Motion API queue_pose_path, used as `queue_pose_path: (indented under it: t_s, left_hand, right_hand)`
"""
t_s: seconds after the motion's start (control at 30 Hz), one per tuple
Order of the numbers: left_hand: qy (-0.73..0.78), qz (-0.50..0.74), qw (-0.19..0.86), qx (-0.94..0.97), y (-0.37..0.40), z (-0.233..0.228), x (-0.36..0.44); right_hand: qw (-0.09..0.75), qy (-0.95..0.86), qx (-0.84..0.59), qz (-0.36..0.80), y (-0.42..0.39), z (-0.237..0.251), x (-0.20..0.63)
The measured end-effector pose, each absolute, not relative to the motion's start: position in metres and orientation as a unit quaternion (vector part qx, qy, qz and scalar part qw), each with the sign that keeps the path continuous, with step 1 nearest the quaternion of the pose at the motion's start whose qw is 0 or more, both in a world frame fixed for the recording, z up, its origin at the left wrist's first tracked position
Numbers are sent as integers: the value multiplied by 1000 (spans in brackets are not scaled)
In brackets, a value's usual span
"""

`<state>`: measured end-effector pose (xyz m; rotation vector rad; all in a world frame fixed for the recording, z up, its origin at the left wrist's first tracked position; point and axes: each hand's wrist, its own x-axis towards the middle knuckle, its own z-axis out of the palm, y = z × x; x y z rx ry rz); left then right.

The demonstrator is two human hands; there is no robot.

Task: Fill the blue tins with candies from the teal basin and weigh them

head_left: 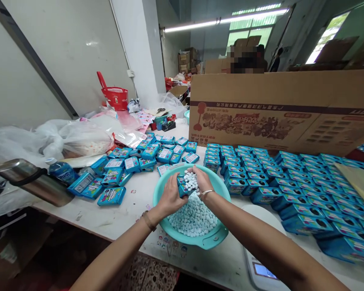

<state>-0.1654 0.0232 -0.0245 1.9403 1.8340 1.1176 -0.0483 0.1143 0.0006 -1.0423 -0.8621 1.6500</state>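
Observation:
My left hand [171,194] is wrapped round a small blue candy box [182,186], held tilted above the turquoise basin [161,221]. Against the box's open side, my right hand [202,180] cups a heap of white candies [190,180], its fingers curled round them. Many more pale round candies [193,218] fill the lower part of the basin. Part of the box is hidden behind my left fingers and the heap.
Stacked rows of blue boxes [291,190] stand to the right, beside a white scale [257,258]. Loose blue boxes [112,176] lie left, near a steel flask [33,182] and a blue bottle [62,171]. A large carton [261,117] stands behind; a person [277,60] is far back.

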Motion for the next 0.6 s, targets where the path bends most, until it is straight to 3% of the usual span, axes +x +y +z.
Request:
queue_pose_path:
  t_s: [0.47, 0.6]
  left_hand:
    - [656, 263, 148, 692, 19, -7, -166]
    - [639, 119, 149, 746, 10, 5, -172]
  right_hand:
    - [458, -451, -364, 674, 95, 9, -40]
    - [384, -489, -500, 603, 110, -13, -2]
